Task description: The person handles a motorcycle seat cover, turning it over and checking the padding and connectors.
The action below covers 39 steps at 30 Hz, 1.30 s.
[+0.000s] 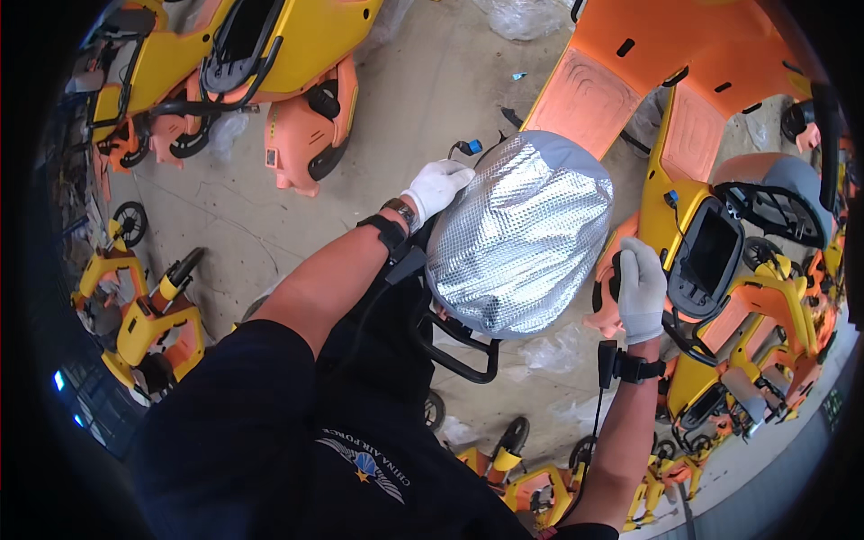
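Observation:
A silver quilted seat cover [526,238] with a grey fabric edge spreads over a rounded seat in front of me; its underside is hidden. At the cover's upper left edge, my left hand [439,189] in a white glove pinches the rim. My right hand [641,288], also gloved in white, is raised to the right of the cover and apart from it. Its fingers are curled together, and whatever they may hold is hidden. A black tubular rail [463,364] sticks out below the cover. Near my left fingertips shows a blue cable connector [468,147].
Close on the right stands a yellow scooter body [670,229] with an open black seat compartment [706,256] and a hinged-up grey seat [781,193]. Orange footboards [583,99] lie beyond. More yellow-orange scooters [297,45] stand around, with clear plastic wrap [553,351] on the floor.

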### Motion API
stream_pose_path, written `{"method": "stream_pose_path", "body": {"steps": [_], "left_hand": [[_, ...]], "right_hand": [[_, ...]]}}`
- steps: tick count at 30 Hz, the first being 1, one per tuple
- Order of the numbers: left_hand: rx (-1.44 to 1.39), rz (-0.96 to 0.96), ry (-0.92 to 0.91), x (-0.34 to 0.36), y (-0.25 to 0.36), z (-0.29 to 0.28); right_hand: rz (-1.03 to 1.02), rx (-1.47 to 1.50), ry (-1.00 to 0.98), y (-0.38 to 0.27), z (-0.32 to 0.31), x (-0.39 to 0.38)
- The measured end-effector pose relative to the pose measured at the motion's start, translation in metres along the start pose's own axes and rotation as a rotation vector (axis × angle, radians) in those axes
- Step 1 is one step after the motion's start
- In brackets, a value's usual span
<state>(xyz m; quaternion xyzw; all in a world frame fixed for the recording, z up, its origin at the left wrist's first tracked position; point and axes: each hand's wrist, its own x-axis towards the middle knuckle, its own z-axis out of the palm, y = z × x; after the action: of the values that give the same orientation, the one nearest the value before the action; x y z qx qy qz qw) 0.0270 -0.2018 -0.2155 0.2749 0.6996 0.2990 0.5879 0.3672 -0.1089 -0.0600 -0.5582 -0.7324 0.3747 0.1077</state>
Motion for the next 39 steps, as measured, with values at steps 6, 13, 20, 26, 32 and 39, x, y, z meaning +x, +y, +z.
{"method": "stream_pose_path", "body": {"steps": [6, 13, 20, 26, 32, 39], "left_hand": [[0.114, -0.126, -0.120, 0.015, 0.021, -0.010], [-0.102, -0.248, -0.254, 0.010, -0.005, -0.015], [-0.104, -0.086, -0.224, 0.015, -0.024, -0.005], [-0.056, 0.005, -0.279, 0.032, -0.024, 0.000], [-0.109, -0.012, -0.128, 0.026, 0.003, -0.003], [-0.166, -0.036, -0.038, 0.034, 0.014, 0.006]], "right_hand": [[-0.405, -0.369, -0.262, -0.094, 0.051, 0.111], [-0.431, -0.714, -0.927, -0.113, 0.143, 0.201], [-0.264, -0.917, -1.274, -0.100, 0.200, 0.231], [-0.203, -0.806, -1.323, -0.085, 0.216, 0.241], [-0.399, -0.750, -1.138, -0.077, 0.206, 0.224], [-0.486, -0.647, -0.997, -0.075, 0.198, 0.216]]}}
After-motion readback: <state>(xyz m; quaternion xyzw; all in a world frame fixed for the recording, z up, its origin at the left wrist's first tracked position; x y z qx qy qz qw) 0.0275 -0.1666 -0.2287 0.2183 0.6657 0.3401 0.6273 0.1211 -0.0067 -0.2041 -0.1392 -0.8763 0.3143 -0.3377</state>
